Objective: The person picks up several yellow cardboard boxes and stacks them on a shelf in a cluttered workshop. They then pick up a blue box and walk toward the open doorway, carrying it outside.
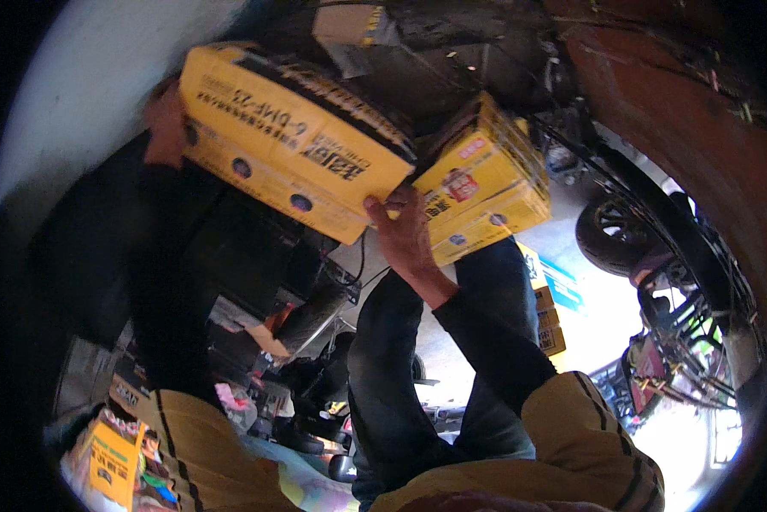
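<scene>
A long yellow cardboard box (281, 141) with printed writing and a row of round holes is held up between my two hands, tilted down to the right. My left hand (166, 125) grips its left end, the fingers partly in shadow. At the lower right corner, my right hand (409, 233) has its thumb on the printed side and its other fingers behind. A second yellow cardboard box (473, 185), with a red printed mark, is just beyond my right hand, above my knee; whether that hand touches it, I cannot tell.
A pale wall (82, 83) rises at the left. An open cardboard box (348, 25) lies at the top. Tyres (614, 233) and metal parts stand at the right, with stacked boxes (550, 326) nearer the middle. Dark equipment and clutter fill the lower left, near a yellow carton (111, 457).
</scene>
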Tool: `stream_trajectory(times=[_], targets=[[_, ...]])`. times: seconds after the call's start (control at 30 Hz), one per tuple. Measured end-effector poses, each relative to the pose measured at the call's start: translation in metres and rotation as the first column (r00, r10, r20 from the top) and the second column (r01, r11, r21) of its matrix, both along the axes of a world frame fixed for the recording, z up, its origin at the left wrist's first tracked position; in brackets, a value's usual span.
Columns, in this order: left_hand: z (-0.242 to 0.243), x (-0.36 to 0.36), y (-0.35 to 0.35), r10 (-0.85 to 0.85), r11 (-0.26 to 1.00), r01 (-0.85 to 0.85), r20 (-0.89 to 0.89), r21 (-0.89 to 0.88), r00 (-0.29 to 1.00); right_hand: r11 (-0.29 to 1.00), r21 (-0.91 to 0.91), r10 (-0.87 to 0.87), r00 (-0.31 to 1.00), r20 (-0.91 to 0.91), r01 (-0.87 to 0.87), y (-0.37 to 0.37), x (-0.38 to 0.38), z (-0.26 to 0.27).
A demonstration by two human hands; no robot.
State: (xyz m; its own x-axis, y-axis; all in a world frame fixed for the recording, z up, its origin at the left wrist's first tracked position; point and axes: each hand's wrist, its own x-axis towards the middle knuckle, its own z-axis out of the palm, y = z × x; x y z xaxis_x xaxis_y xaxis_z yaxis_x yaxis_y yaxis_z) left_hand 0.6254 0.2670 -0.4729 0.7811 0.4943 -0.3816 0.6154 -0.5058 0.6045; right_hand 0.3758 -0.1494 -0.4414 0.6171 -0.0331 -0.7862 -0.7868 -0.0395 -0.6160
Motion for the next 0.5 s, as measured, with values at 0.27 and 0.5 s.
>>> stream_trajectory(times=[0.27,0.5], targets=[[0.035,-0.109,-0.152,0.148,0.934,-0.255,0.377,0.251,0.914,0.935,-0.325,0.282,0.853,0.44,-0.142,-0.065,0.038,0.029],[0.034,-0.221,-0.245,0.84,0.195,-0.577,-0.168,-0.793,0.515,0.871,-0.283,0.482,0.811,0.331,-0.402,-0.043,0.129,-0.028]])
